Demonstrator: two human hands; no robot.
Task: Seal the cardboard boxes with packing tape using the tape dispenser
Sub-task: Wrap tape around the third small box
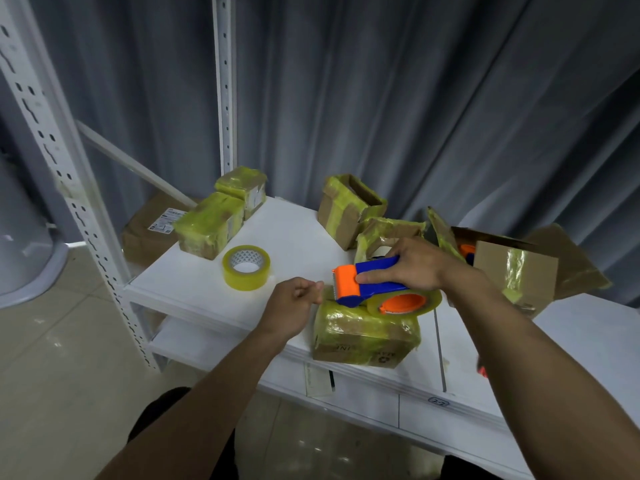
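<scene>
Right fingers (372,278) grasp tape dispenser (346,280) on box (363,332); left fingers (310,289) curl beside, hold unclear.

right hand (412,268) around tape dispenser (367,287) on taped box (363,334)

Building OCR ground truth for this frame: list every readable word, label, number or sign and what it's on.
"2-2", likely, blurred: small tag on the shelf front edge.
Upside-down print on the taped box under the tape dispenser: unreadable, beside a recycling mark.
Shipping label on the brown parcel: too small.
Sticker on the rear taped box: too small.
Paper slip on the shelf edge: blurred.
</scene>
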